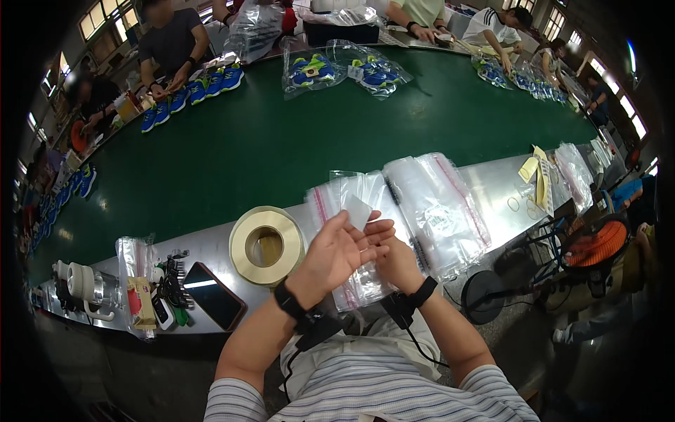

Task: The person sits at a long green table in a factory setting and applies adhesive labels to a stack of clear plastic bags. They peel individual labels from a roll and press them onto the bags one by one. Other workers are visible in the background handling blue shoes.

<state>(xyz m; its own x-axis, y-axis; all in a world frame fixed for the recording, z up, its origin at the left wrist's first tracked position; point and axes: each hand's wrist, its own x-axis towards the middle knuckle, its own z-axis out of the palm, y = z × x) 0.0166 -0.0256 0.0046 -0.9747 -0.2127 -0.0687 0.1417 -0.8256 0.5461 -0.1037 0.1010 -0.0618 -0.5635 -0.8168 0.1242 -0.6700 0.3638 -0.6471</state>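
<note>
My left hand (339,254) is palm up, with its thumb against a small white label (358,212) and its other fingers reaching right. Close beside it, partly behind those fingertips, is my right hand (398,264); its own fingertips are hidden. Both hands hover over a stack of clear plastic bags (349,298) with a pink strip along one side. Another pile of clear bags (437,211) lies just right of it. Left of my hands, a thick cream roll of labels or tape (242,243) lies flat on the metal ledge.
A green conveyor belt (281,151) curves ahead, carrying bagged blue shoes (313,71) and loose blue shoes (198,90). Along the metal ledge (211,246) lie a phone (214,295) and a clear jug (105,290). An orange fan (598,243) stands at right. Several people work across the belt.
</note>
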